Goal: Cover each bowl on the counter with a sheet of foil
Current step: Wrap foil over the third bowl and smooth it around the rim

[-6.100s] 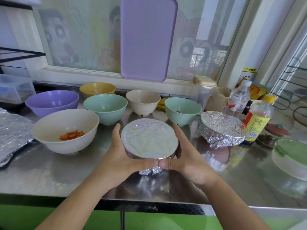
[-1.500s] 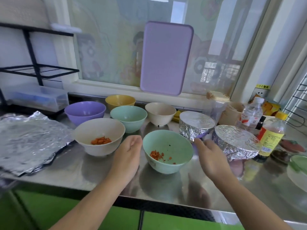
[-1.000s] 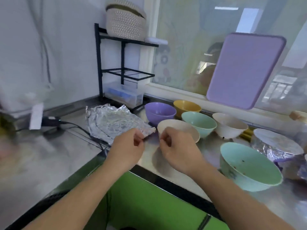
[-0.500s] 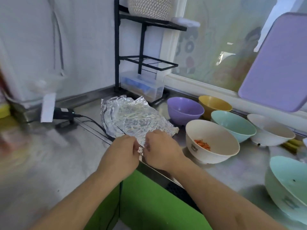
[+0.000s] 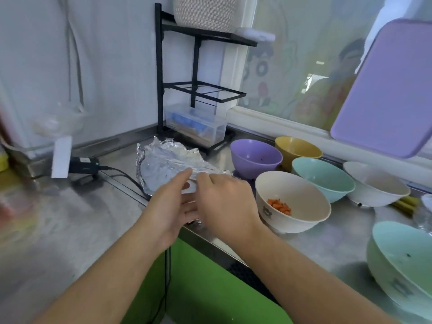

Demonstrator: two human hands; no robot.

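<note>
Both hands, left hand [image 5: 173,206] and right hand [image 5: 224,199], meet at the foil stack's [image 5: 163,167] near edge; fingers blurred, grip cannot be told

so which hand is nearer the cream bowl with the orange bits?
Right. The right hand sits just left of the cream bowl, almost at its rim. The left hand is farther left, beyond the right hand, at the foil stack.
</note>
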